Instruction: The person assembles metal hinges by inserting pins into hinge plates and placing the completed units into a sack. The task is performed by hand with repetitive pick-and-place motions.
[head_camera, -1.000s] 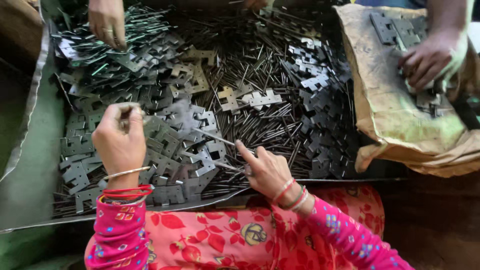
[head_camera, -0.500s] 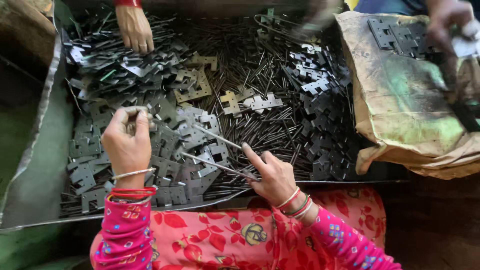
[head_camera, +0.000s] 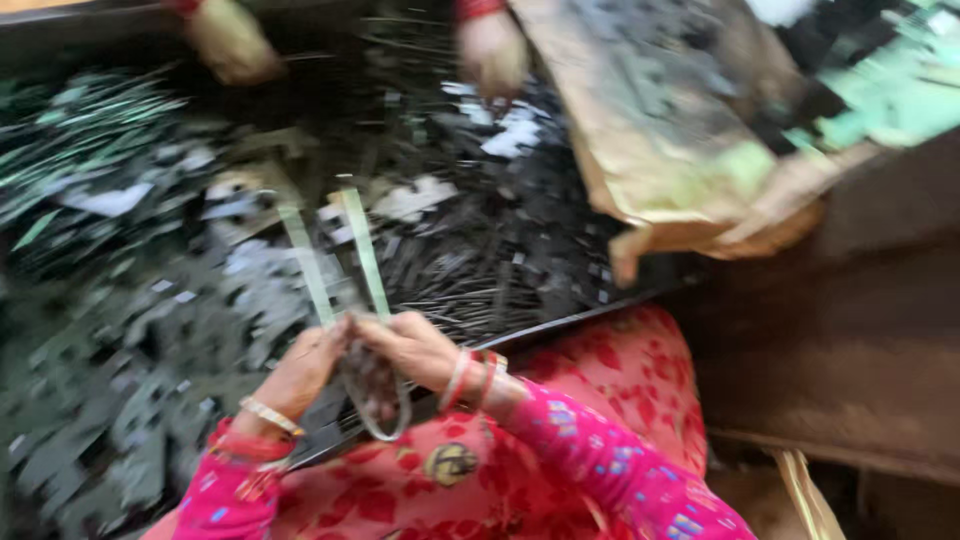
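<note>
Mostly blurred view. Large dark tray (head_camera: 600, 318) fills the left and centre, heaped with grey stamped metal plates (head_camera: 250, 290) and thin pins (head_camera: 470, 300). Crumpled brown paper sack (head_camera: 680, 170) lies over the tray's right upper corner. Two other people's hands, one (head_camera: 232, 42) at top left and one (head_camera: 494, 52) at top centre, reach into the heap. Left hand (head_camera: 300, 375) and right hand (head_camera: 415, 350) meet at the tray's near edge, fingers closed together on two long thin metal strips (head_camera: 340, 250) that stand up and slightly apart over the heap. Exact pinch too blurred to tell. Bangles on both wrists, pink patterned sleeves
</note>
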